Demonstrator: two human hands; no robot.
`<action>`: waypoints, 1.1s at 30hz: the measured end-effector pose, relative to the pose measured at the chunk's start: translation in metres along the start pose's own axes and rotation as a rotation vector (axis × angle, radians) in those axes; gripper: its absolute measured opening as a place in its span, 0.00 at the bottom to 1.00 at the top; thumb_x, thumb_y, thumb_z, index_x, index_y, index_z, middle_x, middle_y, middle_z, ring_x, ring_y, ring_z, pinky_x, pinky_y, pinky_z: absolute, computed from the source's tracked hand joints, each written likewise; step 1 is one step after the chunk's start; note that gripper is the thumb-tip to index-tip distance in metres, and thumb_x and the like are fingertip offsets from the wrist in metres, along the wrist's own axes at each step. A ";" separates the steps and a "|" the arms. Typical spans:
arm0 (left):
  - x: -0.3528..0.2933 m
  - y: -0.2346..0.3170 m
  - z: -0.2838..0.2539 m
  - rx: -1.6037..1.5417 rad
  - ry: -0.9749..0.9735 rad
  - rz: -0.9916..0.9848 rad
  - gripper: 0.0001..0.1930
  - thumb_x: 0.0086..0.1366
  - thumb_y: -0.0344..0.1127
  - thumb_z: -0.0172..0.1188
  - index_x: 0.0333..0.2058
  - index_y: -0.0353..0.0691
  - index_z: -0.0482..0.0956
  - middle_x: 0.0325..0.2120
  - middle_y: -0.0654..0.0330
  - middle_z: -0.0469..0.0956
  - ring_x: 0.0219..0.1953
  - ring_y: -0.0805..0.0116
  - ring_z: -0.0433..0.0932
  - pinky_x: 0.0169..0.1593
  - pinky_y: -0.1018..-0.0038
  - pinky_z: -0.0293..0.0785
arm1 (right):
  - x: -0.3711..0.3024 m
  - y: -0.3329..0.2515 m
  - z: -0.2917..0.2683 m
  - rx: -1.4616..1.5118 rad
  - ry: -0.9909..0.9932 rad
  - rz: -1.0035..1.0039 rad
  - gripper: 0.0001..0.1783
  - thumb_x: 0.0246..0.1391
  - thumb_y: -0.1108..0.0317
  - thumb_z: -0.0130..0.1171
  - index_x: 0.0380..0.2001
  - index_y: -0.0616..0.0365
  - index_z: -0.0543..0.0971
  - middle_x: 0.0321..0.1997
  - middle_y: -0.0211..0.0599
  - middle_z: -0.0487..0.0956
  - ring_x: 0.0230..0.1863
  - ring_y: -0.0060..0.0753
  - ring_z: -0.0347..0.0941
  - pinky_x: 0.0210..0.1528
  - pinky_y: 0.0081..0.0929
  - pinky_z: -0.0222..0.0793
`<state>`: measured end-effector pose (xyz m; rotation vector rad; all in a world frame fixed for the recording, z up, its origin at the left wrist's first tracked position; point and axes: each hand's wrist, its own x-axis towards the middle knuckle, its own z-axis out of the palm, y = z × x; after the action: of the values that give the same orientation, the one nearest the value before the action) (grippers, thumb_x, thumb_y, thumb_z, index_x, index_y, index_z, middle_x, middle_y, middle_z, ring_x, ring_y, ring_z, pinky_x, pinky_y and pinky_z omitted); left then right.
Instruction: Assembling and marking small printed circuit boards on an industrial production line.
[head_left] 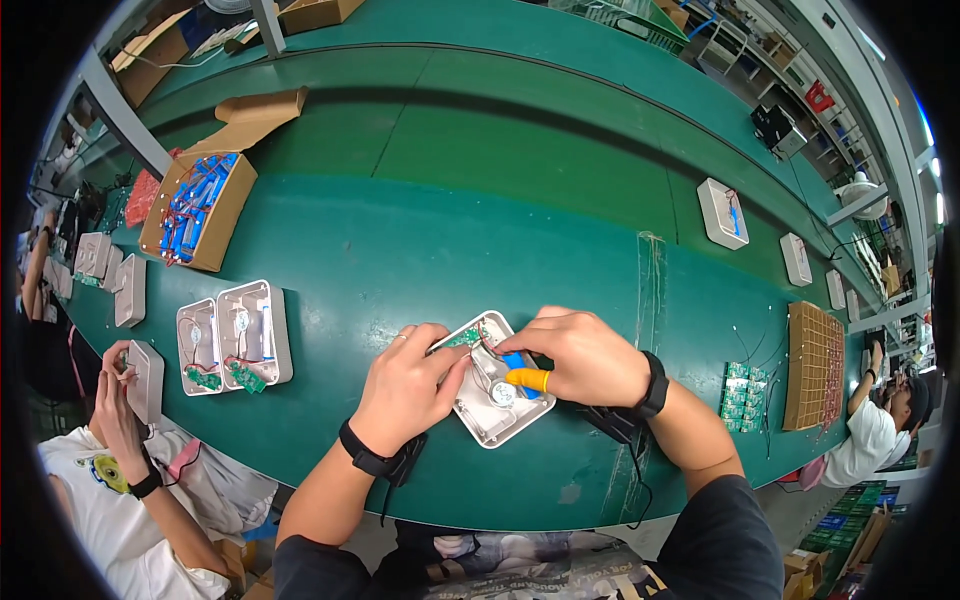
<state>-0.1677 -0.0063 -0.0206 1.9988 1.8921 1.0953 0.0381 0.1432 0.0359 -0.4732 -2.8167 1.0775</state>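
Note:
A white plastic housing [487,432] lies open side up on the bench before me. Inside are a green circuit board [466,338] at its far left corner, a round white speaker [502,394], thin wires and a blue cylindrical battery [519,362]. My left hand [413,383] grips the housing's left wall, its fingertips by the circuit board. My right hand [588,358] reaches in from the right, closed, its yellow-covered thumb against the battery and its fingertips beside the wires. The fingers partly hide the battery and board.
Two joined housings [250,335] with dangling boards stand left, before a carton of blue batteries [200,215]. At right lie green circuit boards [743,395] and a brown gridded tray [815,365]. Another housing [722,214] sits far right. A co-worker's hands [120,410] hold a housing at left.

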 end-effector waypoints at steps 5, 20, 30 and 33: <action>0.001 0.002 -0.001 -0.006 0.005 -0.014 0.06 0.60 0.27 0.70 0.37 0.37 0.89 0.38 0.55 0.82 0.37 0.55 0.82 0.41 0.63 0.81 | -0.001 -0.005 0.007 -0.421 0.158 -0.155 0.22 0.53 0.67 0.73 0.52 0.57 0.86 0.52 0.40 0.81 0.49 0.41 0.76 0.53 0.36 0.75; -0.001 -0.001 0.000 0.005 0.007 -0.013 0.05 0.61 0.28 0.70 0.37 0.38 0.89 0.37 0.56 0.81 0.37 0.56 0.82 0.40 0.62 0.80 | -0.009 -0.005 0.003 -0.311 -0.043 -0.055 0.26 0.56 0.71 0.66 0.59 0.59 0.80 0.57 0.42 0.78 0.55 0.47 0.75 0.59 0.42 0.72; -0.005 -0.010 -0.002 0.006 0.023 -0.065 0.06 0.61 0.28 0.70 0.37 0.38 0.88 0.39 0.55 0.82 0.39 0.54 0.82 0.42 0.62 0.81 | -0.011 -0.039 -0.020 -0.450 -0.027 -0.050 0.15 0.53 0.69 0.67 0.46 0.54 0.85 0.42 0.38 0.81 0.46 0.38 0.79 0.51 0.39 0.75; -0.002 -0.008 -0.011 0.035 0.034 -0.089 0.09 0.61 0.29 0.71 0.41 0.38 0.87 0.42 0.53 0.82 0.43 0.51 0.82 0.45 0.59 0.81 | -0.024 -0.043 0.001 -0.530 -0.147 -0.148 0.08 0.53 0.67 0.65 0.36 0.55 0.83 0.33 0.35 0.79 0.39 0.36 0.80 0.44 0.38 0.76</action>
<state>-0.1808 -0.0103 -0.0181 1.9057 2.0097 1.0862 0.0494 0.1042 0.0643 -0.2180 -3.1940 0.3392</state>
